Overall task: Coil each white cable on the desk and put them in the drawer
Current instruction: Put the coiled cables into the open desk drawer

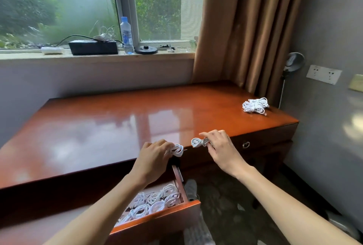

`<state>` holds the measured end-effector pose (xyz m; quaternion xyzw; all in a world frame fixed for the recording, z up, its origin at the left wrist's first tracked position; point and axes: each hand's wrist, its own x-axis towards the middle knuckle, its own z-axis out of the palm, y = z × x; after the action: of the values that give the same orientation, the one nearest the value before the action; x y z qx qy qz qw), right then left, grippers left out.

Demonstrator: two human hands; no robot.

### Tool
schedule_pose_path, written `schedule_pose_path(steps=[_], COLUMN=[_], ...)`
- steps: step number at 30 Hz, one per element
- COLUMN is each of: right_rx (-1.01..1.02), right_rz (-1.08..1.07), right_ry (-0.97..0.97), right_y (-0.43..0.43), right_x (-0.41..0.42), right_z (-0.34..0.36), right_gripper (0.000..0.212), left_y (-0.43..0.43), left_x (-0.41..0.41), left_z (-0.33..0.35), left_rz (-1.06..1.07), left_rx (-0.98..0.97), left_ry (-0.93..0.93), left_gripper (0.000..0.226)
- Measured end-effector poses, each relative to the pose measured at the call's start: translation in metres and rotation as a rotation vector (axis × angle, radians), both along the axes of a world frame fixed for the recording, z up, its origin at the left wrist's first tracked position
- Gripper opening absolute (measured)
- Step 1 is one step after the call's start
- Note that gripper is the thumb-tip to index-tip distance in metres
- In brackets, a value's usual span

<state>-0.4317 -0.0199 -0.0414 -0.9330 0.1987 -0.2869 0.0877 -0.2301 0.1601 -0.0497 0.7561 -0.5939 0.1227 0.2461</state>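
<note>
My left hand (155,156) grips a small coiled white cable (177,150) just above the desk's front edge. To its right, my right hand (218,144) pinches a second small white cable coil (197,142) at about the same height. Below my left forearm the wooden drawer (172,212) stands pulled out, holding several coiled white cables (155,202). A pile of white cables (255,105) lies on the far right corner of the glossy red-brown desk (117,127).
A second desk drawer with a ring handle (246,144) is closed at the right. The windowsill behind holds a black box (93,47), a water bottle (126,35) and a black round base (146,49). Brown curtain (245,28) hangs at the desk's back right.
</note>
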Motion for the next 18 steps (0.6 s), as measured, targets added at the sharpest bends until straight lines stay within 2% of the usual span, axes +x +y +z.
schedule_pose_path(steps=[11, 18], right_rx=[0.023, 0.099], right_rz=[0.198, 0.291], right_ry=[0.081, 0.181], right_y=[0.076, 0.109], right_x=[0.045, 0.072], right_z=[-0.009, -0.025], right_gripper=[0.040, 0.037], left_y=[0.094, 0.131], left_x=[0.020, 0.039], left_z=[-0.017, -0.034], left_rz=[0.106, 0.168], left_rx=[0.071, 0.178], left_ry=[0.007, 0.097], left_gripper=[0.026, 0.027])
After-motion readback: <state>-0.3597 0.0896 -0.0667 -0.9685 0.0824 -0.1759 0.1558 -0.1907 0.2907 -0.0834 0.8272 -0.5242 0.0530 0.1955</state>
